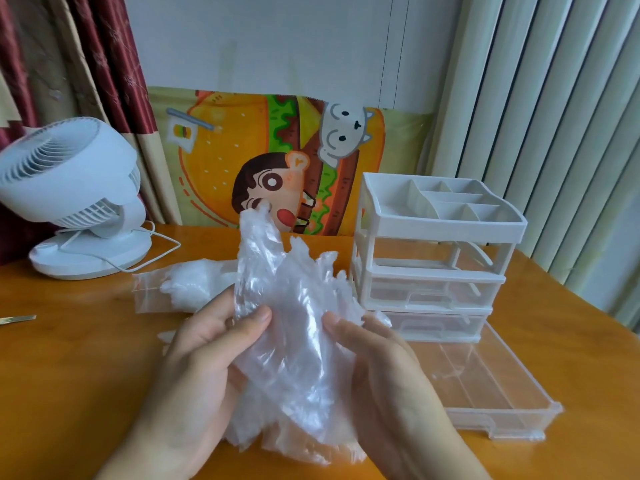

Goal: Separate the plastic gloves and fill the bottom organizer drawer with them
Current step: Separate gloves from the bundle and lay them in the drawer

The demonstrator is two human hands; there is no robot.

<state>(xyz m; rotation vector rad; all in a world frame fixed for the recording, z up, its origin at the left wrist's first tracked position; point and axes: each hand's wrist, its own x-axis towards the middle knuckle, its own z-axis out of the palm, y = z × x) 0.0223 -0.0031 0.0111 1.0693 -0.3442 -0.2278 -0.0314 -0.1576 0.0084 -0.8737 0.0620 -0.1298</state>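
On the wooden table [86,341] our left hand [194,368] and right hand [384,375] pinch the gloves [294,323]; we are pulling one free; next it goes in the empty drawer [491,386] just beside.

Gloves [294,327] between my hands: clear, glossy, crinkled film. Bag [180,289] behind my left hand [194,372]: clear too, whitish contents. Organizer [429,258] beyond my right hand [391,382]: white frame, see-through drawers. Pulled-out drawer [498,393] right of my right hand: colourless, transparent. Worktop [76,358]: orange-brown, shiny. Fan [72,195] far left of my left hand: white, white cord. Cloth [277,157] straight ahead: orange-yellow burger cartoon, green and brown stripes, white cat. Curtain [104,64]: maroon and beige.
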